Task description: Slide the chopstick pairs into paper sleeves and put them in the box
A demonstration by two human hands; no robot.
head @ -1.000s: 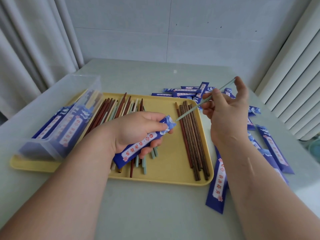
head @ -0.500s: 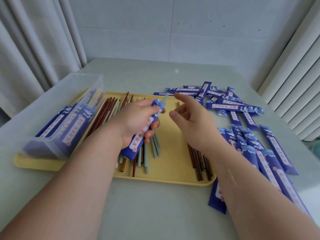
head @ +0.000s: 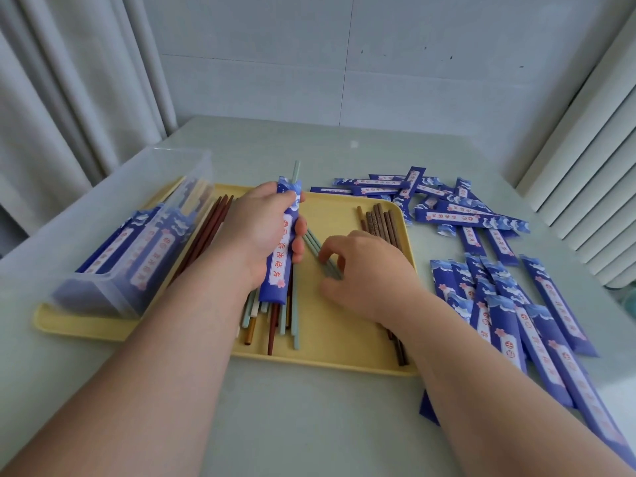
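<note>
A: Holding of the blue paper sleeve [head: 283, 242] is noted in the left hand [head: 256, 232], above the yellow tray [head: 344, 346]. The fingers [head: 298, 247] are wrapped around it, thumb over the upper part. One pale green chopstick [head: 295, 171] is seen standing out of the open top.

B: And the right hand [head: 364, 270]?

A: It is lowered onto the loose green chopsticks [head: 315, 241] on the tray, fingers curled, the tips pinching at one stick. Whether a stick has been secured cannot be told.

B: Risks to be recorded?

A: Two sticks lie touching there, so both could be lifted at once, or the chosen one could roll off the fingertips. If the sleeve is squeezed too hard, its mouth may be flattened and the second stick could catch on the paper edge or crease it. If the sleeve is tipped, the inserted stick could slide out.

B: Orientation?

A: The sleeve's long axis runs near to far, nearly in line with the forearm, open end pointing away from the wearer. The green sticks on the tray lie slightly diagonal to it.

B: Destination?

A: The clear box [head: 137, 242] is set at the left, on the tray's left part, with filled sleeves [head: 151, 256] already inside. Empty sleeves [head: 537, 325] are spread on the table at the right.
</note>
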